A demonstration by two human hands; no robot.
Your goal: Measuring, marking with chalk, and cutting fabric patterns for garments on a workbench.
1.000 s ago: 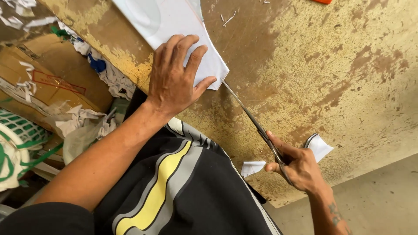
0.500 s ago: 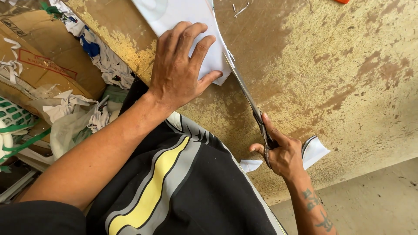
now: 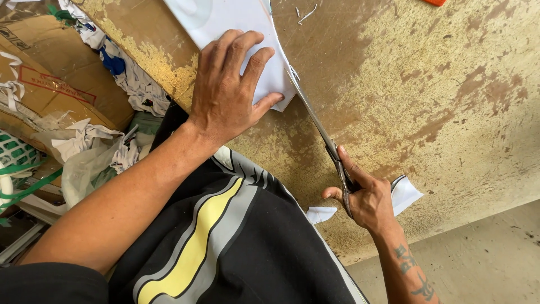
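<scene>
My left hand (image 3: 228,87) lies flat with spread fingers on a white sheet of fabric (image 3: 225,22) on a worn yellow-brown table (image 3: 427,90). My right hand (image 3: 365,194) grips the handles of long metal scissors (image 3: 318,126). Their blades run along the right edge of the white sheet, just beside my left fingertips. A small white scrap with a dark edge (image 3: 406,193) lies next to my right hand, and another white scrap (image 3: 320,214) rests at the table edge.
A cardboard box (image 3: 50,84) and a heap of white and blue fabric scraps (image 3: 121,70) sit left of the table. A green and white mesh basket (image 3: 17,160) is at far left. An orange object (image 3: 436,2) lies at the table's top edge. Concrete floor (image 3: 478,259) at lower right.
The scissors have advanced further up along the right edge of the white sheet. My right hand followed them up the table. My left hand stays pressed on the sheet.
</scene>
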